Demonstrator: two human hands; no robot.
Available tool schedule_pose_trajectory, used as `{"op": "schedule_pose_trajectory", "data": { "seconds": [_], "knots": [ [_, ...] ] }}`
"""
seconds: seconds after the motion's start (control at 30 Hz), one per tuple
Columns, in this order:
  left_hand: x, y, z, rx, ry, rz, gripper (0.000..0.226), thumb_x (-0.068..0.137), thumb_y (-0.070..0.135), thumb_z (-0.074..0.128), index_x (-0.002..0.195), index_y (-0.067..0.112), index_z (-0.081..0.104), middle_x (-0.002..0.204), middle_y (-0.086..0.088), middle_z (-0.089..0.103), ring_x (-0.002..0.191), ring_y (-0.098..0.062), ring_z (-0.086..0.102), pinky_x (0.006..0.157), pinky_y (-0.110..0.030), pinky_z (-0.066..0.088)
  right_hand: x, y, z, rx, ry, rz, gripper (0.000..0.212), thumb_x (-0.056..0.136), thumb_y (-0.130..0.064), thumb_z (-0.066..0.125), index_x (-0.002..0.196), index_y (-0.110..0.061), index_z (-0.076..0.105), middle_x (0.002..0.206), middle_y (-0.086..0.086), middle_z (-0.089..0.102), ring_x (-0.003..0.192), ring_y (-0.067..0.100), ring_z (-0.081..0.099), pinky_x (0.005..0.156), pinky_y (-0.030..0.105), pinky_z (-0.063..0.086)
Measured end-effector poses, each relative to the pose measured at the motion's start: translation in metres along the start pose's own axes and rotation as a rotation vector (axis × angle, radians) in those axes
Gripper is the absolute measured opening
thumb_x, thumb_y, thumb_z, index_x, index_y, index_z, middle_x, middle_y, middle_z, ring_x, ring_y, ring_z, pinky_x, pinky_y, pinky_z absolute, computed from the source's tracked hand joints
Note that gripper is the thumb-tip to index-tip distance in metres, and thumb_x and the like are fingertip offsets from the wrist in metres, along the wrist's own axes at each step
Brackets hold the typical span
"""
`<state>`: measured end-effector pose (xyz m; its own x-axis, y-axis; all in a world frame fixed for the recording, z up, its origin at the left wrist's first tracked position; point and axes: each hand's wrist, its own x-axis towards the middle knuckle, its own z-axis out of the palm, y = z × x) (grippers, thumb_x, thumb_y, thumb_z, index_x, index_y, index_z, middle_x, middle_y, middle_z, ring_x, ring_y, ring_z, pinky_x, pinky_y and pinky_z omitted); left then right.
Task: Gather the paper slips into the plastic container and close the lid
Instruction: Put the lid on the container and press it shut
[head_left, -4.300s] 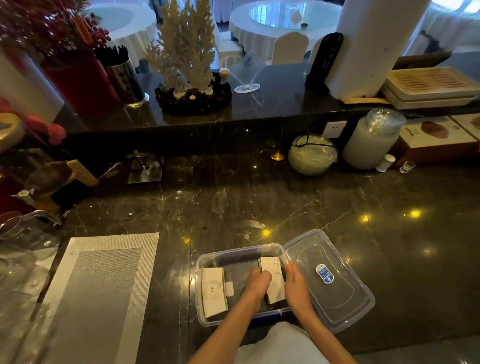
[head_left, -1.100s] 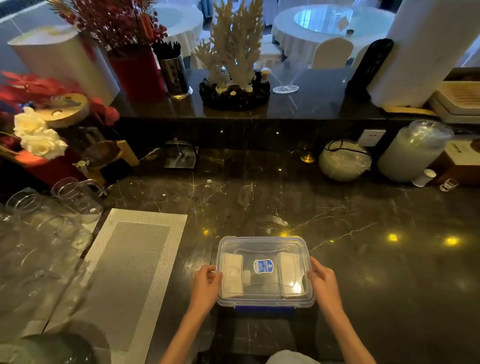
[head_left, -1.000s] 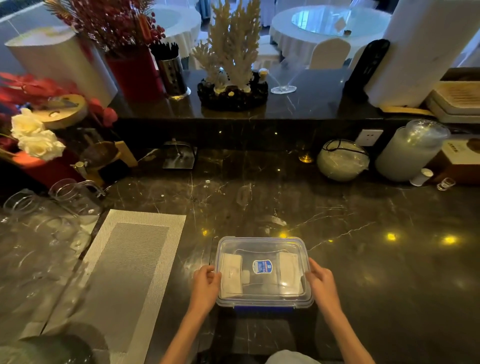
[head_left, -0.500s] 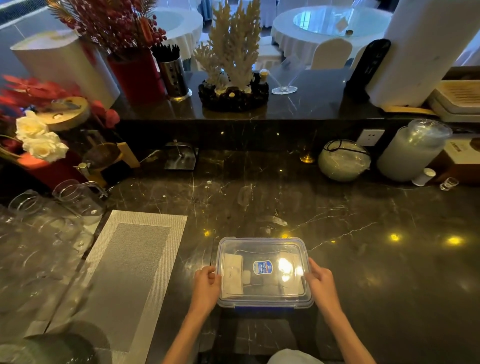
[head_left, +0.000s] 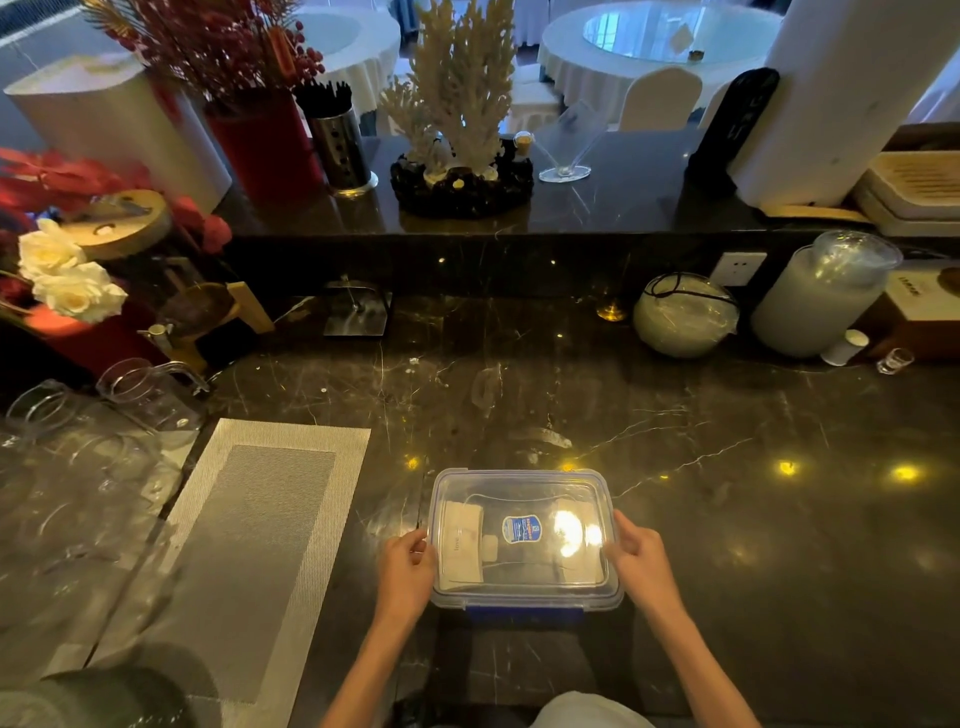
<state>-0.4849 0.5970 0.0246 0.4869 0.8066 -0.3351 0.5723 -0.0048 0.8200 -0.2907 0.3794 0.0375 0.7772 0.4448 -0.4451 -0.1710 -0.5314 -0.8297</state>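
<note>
The lidded container (head_left: 524, 540) sat on the counter (head_left: 727, 519) directly before the person, long axis left-to-right, left hand (head_left: 408, 569) and right hand (head_left: 641, 561) gripping its short ends, equally near.

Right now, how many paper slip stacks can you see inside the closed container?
1 clearly: a paper slip stack at the container's left side. Glare at the right may hide another.

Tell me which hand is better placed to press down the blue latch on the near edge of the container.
Neither clearly. The left hand and right hand flank the clear plastic container, and the blue latch sits about midway between them at the near edge.
</note>
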Motion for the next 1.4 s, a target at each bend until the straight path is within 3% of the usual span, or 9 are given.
{"op": "schedule_pose_trajectory", "data": {
  "seconds": [0.1,0.3,0.5,0.67,0.77,0.9,1.0,1.13,1.4],
  "knots": [
    [0.001,0.003,-0.001,-0.022,0.0,-0.012,0.027,0.092,0.011,0.063,0.118,0.003,0.067,0.085,0.022,0.055,0.081,0.002,0.062,0.051,0.0,0.046,0.0,-0.004,0.0,-0.003,0.007,-0.003,0.048,0.097,-0.01,0.057,0.143,-0.021,0.051,0.135,0.018,0.055,0.119,0.032,0.061,0.095,0.052,0.055],
    [0.003,0.007,-0.001,-0.013,-0.023,-0.045,0.037,0.093,0.013,0.063,0.129,0.007,0.06,0.086,0.019,0.056,0.067,0.012,0.06,0.05,-0.002,0.047,0.0,-0.01,-0.003,-0.02,0.001,0.001,0.046,0.096,-0.01,0.057,0.142,-0.02,0.053,0.136,0.017,0.055,0.12,0.031,0.061,0.095,0.051,0.055],
    [0.012,0.005,-0.005,0.035,-0.08,-0.062,0.038,0.095,0.013,0.061,0.132,0.008,0.058,0.093,0.015,0.06,0.08,0.006,0.059,0.055,-0.006,0.051,0.0,-0.014,-0.006,0.004,0.007,0.001,0.048,0.094,-0.006,0.06,0.14,-0.019,0.053,0.128,0.009,0.067,0.1,0.013,0.065,0.072,0.024,0.056],
    [0.015,0.009,-0.003,0.066,-0.077,-0.052,0.039,0.094,0.016,0.062,0.132,0.012,0.059,0.109,-0.003,0.064,0.095,-0.013,0.064,0.073,-0.019,0.056,0.001,-0.007,-0.003,-0.027,0.03,-0.024,0.045,0.095,-0.012,0.061,0.139,-0.02,0.055,0.131,0.007,0.066,0.109,0.016,0.066,0.066,0.017,0.055],
    [0.017,0.007,-0.004,0.066,-0.085,-0.057,0.036,0.093,0.016,0.063,0.128,0.012,0.061,0.11,-0.004,0.064,0.094,-0.013,0.062,0.066,-0.014,0.051,0.003,-0.002,-0.003,-0.038,0.036,-0.016,0.046,0.095,-0.01,0.061,0.14,-0.02,0.054,0.135,0.007,0.063,0.114,0.018,0.064,0.065,0.014,0.053],
    [0.021,0.012,-0.002,0.209,-0.122,-0.023,0.049,0.093,0.014,0.06,0.14,0.015,0.046,0.133,-0.011,0.051,0.121,-0.026,0.054,0.1,-0.038,0.049,0.005,-0.005,-0.005,-0.213,0.032,0.032,0.051,0.096,-0.021,0.06,0.145,-0.024,0.047,0.142,0.009,0.054,0.123,0.024,0.058,0.091,0.033,0.055],
    [0.025,0.02,0.004,0.499,-0.087,0.248,0.06,0.097,0.031,0.048,0.151,0.029,0.023,0.158,0.0,0.023,0.148,-0.023,0.019,0.12,-0.046,0.016,0.007,-0.008,0.005,-0.664,0.154,-0.131,0.065,0.098,-0.046,0.047,0.155,-0.023,0.026,0.16,0.005,0.03,0.148,0.026,0.028,0.118,0.043,0.028],
    [0.038,0.032,0.028,0.83,-0.114,0.552,0.06,0.1,0.049,0.014,0.156,0.034,0.001,0.164,0.004,-0.012,0.151,-0.019,-0.016,0.122,-0.048,-0.011,0.023,-0.013,0.036,-0.98,0.129,-0.401,0.076,0.094,-0.068,0.007,0.158,-0.027,-0.001,0.165,-0.001,-0.009,0.153,0.025,-0.014,0.123,0.044,-0.005],
    [0.049,0.006,0.054,0.983,-0.135,0.561,0.064,0.098,0.057,0.025,0.156,0.032,0.011,0.166,-0.003,0.007,0.153,-0.024,0.002,0.122,-0.049,-0.001,0.038,0.005,0.059,-1.037,0.093,-0.363,0.072,0.094,-0.069,0.026,0.157,-0.036,0.012,0.166,0.002,0.012,0.154,0.028,0.002,0.123,0.054,0.009]
  ]
}}
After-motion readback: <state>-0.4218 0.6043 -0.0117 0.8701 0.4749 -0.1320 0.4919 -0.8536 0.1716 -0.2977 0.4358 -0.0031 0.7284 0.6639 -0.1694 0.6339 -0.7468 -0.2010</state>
